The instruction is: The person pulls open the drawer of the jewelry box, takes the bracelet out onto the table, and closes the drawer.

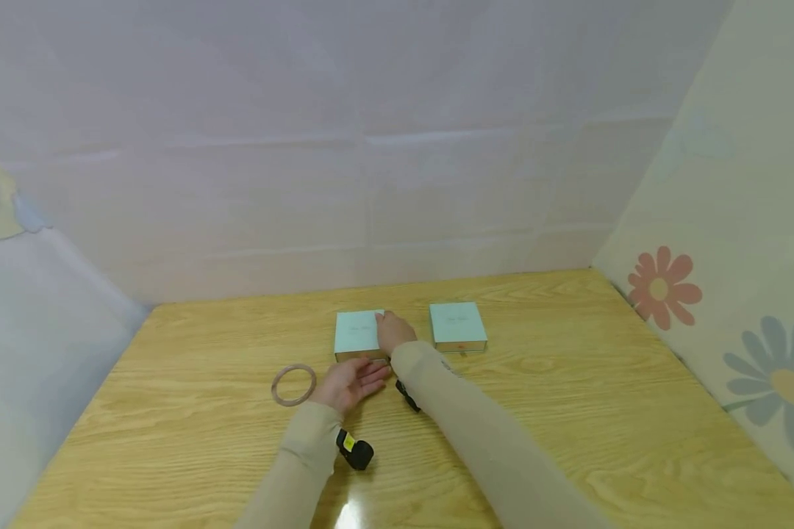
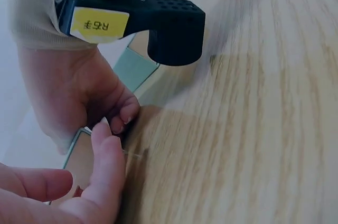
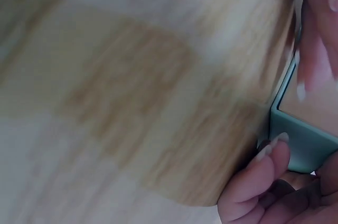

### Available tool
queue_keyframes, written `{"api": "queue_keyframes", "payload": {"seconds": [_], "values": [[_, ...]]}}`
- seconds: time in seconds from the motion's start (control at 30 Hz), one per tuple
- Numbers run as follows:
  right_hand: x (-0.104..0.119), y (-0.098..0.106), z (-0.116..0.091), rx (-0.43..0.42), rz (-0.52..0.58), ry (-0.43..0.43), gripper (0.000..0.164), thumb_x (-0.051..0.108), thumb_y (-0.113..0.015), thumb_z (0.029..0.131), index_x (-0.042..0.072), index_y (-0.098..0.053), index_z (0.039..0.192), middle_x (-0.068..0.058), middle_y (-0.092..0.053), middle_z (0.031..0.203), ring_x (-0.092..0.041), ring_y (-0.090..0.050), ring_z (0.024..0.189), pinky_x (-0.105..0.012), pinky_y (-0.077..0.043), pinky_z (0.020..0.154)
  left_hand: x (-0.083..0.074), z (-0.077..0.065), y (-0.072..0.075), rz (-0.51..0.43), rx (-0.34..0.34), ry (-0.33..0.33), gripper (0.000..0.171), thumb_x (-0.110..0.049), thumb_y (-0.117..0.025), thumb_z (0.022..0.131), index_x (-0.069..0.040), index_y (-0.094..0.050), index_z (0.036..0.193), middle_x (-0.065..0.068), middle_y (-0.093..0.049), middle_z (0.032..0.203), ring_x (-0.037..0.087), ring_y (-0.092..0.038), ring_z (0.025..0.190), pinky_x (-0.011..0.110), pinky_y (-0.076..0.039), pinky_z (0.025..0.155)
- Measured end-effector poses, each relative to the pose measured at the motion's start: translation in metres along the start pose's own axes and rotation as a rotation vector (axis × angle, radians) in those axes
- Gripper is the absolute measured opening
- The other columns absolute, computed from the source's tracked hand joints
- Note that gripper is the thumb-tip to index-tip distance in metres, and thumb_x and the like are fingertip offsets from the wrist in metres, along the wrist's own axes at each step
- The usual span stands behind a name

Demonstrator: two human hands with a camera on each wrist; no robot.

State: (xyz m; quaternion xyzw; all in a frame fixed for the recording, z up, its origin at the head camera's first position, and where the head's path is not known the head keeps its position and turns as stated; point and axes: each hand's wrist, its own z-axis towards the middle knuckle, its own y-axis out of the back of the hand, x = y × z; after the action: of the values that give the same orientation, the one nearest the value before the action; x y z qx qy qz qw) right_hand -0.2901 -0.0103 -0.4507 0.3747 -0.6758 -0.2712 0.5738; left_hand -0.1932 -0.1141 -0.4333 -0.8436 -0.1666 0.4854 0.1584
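Left box: the pale blue box (image 1: 357, 333) lies flat near the middle of the desk (image 1: 569, 411), left of a matching second box (image 1: 458, 322).
Right hand: the right hand (image 1: 394, 332) grips the box's right end, thumb at the top edge and fingers curled in by the near corner.
Left hand: the left hand (image 1: 346, 385) holds nothing, its fingers loosely extended along the near side; whether they touch the box, I cannot tell.
Box slip: with the grip on one end only, a pull could swing the box round or tip it, I judge, because the left fingers do not seem to brace it.
Crowded corner: the hands meet closely there (the head view hides part of it), so one could block or bump the other.
Ring: the ring (image 1: 292, 403) lies just beside the left wrist; a leftward sweep of that arm might knock it.
Box facing: the tan side faces the person and the faint print runs left to right; the top looks nearly square, so no long axis stands out.
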Motion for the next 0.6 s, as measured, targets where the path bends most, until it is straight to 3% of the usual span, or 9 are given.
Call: {"api": "queue_keyframes", "payload": {"seconds": [0.13, 0.23, 0.4, 0.6], "values": [[0.001, -0.002, -0.001, 0.007, 0.003, -0.003, 0.054, 0.035, -0.024, 0.108, -0.002, -0.041, 0.144, -0.018, -0.051, 0.139, -0.035, -0.050, 0.126, -0.044, -0.040, 0.105, -0.001, 0.003, 0.001, -0.010, -0.009, 0.030, 0.036, -0.004, -0.032, 0.105, 0.016, -0.035, 0.135, 0.034, -0.045, 0.137, 0.035, -0.056, 0.120, 0.046, -0.040, 0.105], [0.002, -0.003, -0.002, 0.013, 0.002, -0.010, 0.055, 0.036, -0.023, 0.108, -0.002, -0.040, 0.144, -0.018, -0.050, 0.141, -0.034, -0.050, 0.126, -0.044, -0.040, 0.106, -0.001, 0.005, 0.003, -0.004, -0.015, 0.033, 0.035, -0.004, -0.030, 0.106, 0.016, -0.036, 0.134, 0.034, -0.045, 0.136, 0.034, -0.059, 0.115, 0.046, -0.040, 0.105], [0.000, -0.004, 0.000, 0.004, -0.003, 0.002, 0.056, 0.037, -0.023, 0.108, -0.003, -0.040, 0.144, -0.019, -0.050, 0.140, -0.035, -0.051, 0.124, -0.043, -0.040, 0.105, -0.002, 0.010, 0.005, 0.011, -0.038, 0.027, 0.032, -0.005, -0.032, 0.106, 0.015, -0.041, 0.129, 0.024, -0.061, 0.113, 0.023, -0.067, 0.092, 0.039, -0.050, 0.095], [0.001, 0.004, -0.004, 0.012, 0.005, 0.002, 0.055, 0.035, -0.022, 0.109, -0.004, -0.037, 0.145, -0.022, -0.052, 0.137, -0.037, -0.053, 0.122, -0.045, -0.042, 0.103, -0.001, 0.013, 0.003, 0.072, -0.052, 0.024, 0.026, -0.006, -0.035, 0.106, 0.011, -0.049, 0.118, 0.012, -0.066, 0.090, 0.018, -0.068, 0.079, 0.029, -0.057, 0.076]]}}
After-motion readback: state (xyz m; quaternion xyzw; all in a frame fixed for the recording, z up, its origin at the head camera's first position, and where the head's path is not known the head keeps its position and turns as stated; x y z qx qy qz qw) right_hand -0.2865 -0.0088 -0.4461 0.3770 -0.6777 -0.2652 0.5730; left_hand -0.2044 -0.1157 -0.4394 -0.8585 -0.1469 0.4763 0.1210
